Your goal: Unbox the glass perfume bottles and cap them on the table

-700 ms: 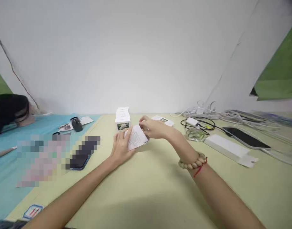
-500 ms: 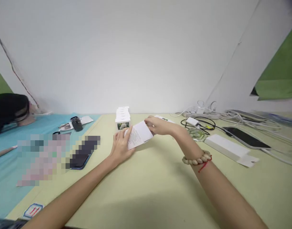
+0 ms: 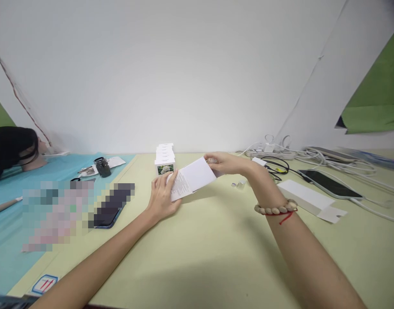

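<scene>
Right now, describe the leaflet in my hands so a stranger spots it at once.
On the pale green table, look in front of the row of small white boxes. The paper leaflet is held between the left hand and right hand; unlike the boxes, it is a thin sheet with fine print.

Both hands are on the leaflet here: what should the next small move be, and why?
Probably draw the right hand slightly outward to flatten the leaflet: the left hand holds its printed end, the right pinches the blank end, and a crease shows between the panels.
</scene>
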`<state>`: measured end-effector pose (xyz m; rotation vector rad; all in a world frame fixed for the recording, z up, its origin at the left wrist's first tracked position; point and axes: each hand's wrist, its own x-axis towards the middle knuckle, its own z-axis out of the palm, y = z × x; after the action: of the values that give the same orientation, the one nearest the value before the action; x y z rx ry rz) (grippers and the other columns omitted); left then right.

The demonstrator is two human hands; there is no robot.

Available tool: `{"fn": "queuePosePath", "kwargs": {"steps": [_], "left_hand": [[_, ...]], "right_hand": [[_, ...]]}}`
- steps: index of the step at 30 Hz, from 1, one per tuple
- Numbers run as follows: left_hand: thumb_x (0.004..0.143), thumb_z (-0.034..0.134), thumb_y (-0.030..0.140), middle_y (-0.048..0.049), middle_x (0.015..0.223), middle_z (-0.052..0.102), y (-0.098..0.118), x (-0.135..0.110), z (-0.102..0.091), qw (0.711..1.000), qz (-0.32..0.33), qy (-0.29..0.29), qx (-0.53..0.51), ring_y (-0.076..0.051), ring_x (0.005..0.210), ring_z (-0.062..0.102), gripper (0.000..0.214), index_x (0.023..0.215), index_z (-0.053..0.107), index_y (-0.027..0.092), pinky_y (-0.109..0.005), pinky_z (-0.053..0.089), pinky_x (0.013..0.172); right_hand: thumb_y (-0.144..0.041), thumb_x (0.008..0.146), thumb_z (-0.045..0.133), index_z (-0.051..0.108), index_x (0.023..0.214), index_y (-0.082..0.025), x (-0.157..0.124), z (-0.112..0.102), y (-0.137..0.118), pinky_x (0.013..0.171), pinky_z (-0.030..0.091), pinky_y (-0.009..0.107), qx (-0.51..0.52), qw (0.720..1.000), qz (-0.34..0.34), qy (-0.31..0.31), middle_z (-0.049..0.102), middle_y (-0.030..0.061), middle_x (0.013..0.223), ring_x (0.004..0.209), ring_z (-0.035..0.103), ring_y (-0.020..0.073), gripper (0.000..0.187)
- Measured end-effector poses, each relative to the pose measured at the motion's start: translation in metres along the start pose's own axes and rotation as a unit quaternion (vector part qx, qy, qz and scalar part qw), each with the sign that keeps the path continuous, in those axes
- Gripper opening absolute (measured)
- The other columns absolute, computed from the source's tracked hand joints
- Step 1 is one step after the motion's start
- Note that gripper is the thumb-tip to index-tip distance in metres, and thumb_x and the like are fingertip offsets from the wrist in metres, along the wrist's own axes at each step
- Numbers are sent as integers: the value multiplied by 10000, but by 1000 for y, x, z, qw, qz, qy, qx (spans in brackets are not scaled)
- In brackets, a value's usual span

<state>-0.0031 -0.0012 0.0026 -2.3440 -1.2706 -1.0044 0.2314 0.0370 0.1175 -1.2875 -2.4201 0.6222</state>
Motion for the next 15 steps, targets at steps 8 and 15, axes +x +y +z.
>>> {"fn": "queuePosePath", "kwargs": {"steps": [8,15], "left_hand": [[591,531,223,-103,1233,410,1,1,-4,999,-28,-20,-5,-274,1157,355,784,1329,265,211,-395,238,950],[567,524,208,-99,1171,449,-3,-1,-1,998,-57,-25,22,-263,1120,386,755,1296,329,209,-400,234,953]], "right_hand": [[-262,752,440,570,983,-208,-2,-4,-7,601,436,206,-62,998,24,10,624,36,999,823,571,153,270],[-267,769,474,571,1003,-201,-3,-10,0,608,446,219,-99,992,74,25,609,65,1037,838,576,173,262]]}}
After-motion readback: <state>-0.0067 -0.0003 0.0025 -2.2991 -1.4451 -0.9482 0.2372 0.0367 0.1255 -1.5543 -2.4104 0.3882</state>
